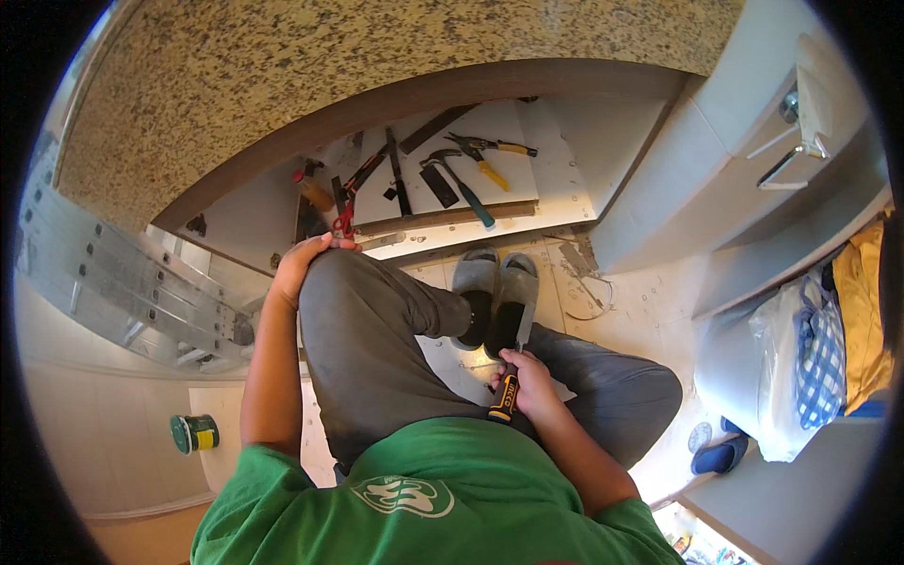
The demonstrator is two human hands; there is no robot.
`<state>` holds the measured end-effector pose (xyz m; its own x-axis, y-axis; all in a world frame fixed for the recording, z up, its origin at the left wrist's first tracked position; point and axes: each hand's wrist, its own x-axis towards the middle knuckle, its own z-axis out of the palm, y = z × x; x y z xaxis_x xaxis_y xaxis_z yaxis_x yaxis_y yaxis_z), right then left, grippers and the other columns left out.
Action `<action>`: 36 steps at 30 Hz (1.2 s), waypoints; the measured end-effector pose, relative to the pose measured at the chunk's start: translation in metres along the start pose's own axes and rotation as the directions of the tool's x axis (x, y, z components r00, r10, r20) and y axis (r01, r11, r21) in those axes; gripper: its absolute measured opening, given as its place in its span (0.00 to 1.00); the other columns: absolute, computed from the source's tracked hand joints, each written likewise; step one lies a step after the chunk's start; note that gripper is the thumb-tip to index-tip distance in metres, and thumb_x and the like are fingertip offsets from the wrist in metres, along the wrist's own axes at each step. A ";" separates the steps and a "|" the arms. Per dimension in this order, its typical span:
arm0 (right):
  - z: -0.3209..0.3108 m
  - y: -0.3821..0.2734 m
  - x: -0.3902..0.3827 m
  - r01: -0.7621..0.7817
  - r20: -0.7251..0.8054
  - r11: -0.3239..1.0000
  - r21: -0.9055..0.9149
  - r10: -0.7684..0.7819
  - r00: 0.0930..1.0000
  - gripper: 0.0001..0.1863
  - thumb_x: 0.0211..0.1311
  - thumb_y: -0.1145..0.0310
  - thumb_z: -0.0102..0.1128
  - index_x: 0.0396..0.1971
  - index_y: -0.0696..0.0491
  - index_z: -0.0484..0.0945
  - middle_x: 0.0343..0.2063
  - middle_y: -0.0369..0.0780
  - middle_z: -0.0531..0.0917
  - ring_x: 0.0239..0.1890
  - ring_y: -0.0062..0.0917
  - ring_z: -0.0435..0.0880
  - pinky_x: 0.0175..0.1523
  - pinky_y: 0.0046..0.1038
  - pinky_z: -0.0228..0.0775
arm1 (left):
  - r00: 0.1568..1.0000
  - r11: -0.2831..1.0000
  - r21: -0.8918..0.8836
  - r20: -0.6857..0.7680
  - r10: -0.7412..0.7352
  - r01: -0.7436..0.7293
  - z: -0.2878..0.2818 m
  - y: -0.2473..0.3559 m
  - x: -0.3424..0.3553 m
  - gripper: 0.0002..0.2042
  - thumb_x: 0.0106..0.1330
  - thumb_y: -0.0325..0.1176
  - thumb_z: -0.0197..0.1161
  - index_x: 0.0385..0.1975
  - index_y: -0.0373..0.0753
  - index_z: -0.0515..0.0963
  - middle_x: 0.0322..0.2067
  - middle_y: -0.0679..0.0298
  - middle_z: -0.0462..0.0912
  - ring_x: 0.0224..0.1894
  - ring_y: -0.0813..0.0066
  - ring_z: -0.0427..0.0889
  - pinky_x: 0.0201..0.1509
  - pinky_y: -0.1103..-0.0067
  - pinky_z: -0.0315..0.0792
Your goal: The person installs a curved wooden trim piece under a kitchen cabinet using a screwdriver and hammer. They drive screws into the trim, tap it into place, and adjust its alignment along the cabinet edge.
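A speckled tan granite bench [405,56] spreads beyond the fingers of the left hand [306,262] and right hand [534,384]. A grey metal ladder [141,292] is left of the left fingers, which lie relaxed at the grey-trousered left knee [330,292], grasping nothing visible. Ahead of both hands' fingers, a flat white panel [518,185] carries a green-handled hammer [473,198] and yellow-handled snips [492,174]. The right fingers are wrapped around a slim tool with a black-and-yellow handle and narrow grey metal blade [506,394], near where the two meet; the blade points ahead of them. Shifting the grip back along the handle would likely give safer control, with the tip aimed clear of the grey-sandalled feet [476,273].
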<state>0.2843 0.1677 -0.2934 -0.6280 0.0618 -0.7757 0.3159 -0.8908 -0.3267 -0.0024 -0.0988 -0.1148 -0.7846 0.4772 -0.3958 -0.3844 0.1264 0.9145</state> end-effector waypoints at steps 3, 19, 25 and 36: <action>0.001 0.001 0.000 0.004 0.020 1.000 0.014 -0.004 1.000 0.09 0.63 0.70 0.63 0.37 0.53 0.72 0.22 0.39 0.76 0.24 0.35 0.81 0.27 0.35 0.76 | 0.999 0.995 0.088 -0.003 0.050 -0.049 -0.002 0.004 0.002 0.18 0.69 0.41 0.58 0.42 0.28 0.82 0.39 0.54 0.86 0.41 0.69 0.84 0.51 0.77 0.75; 0.006 0.000 0.001 -0.055 -0.086 0.998 -0.036 0.051 0.995 0.10 0.65 0.68 0.63 0.39 0.53 0.70 0.22 0.39 0.75 0.23 0.34 0.80 0.26 0.35 0.75 | 0.863 0.860 0.128 0.193 0.468 -0.495 0.197 0.069 0.144 0.16 0.68 0.39 0.65 0.48 0.34 0.77 0.40 0.62 0.84 0.46 0.74 0.82 0.53 0.77 0.75; 0.004 -0.005 0.008 -0.092 -0.153 0.993 -0.081 0.079 0.985 0.08 0.64 0.68 0.62 0.39 0.51 0.72 0.22 0.38 0.76 0.22 0.30 0.79 0.27 0.32 0.75 | 0.746 0.743 0.070 0.053 0.664 -0.666 0.223 0.066 0.163 0.15 0.63 0.39 0.69 0.42 0.35 0.83 0.40 0.63 0.86 0.46 0.74 0.83 0.53 0.76 0.74; 0.008 -0.007 0.014 -0.099 -0.124 0.985 -0.140 0.082 0.989 0.07 0.66 0.67 0.59 0.40 0.49 0.74 0.21 0.37 0.75 0.23 0.30 0.79 0.28 0.33 0.75 | 0.709 0.711 -0.207 0.099 0.698 -0.672 0.249 0.064 0.183 0.15 0.60 0.40 0.72 0.42 0.38 0.84 0.43 0.62 0.86 0.48 0.72 0.84 0.55 0.75 0.74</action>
<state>0.2681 0.1715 -0.2976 -0.5068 0.0444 -0.8609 0.4731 -0.8205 -0.3208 -0.0489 0.2132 -0.1077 -0.7764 0.5129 0.3663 0.1530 -0.4105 0.8989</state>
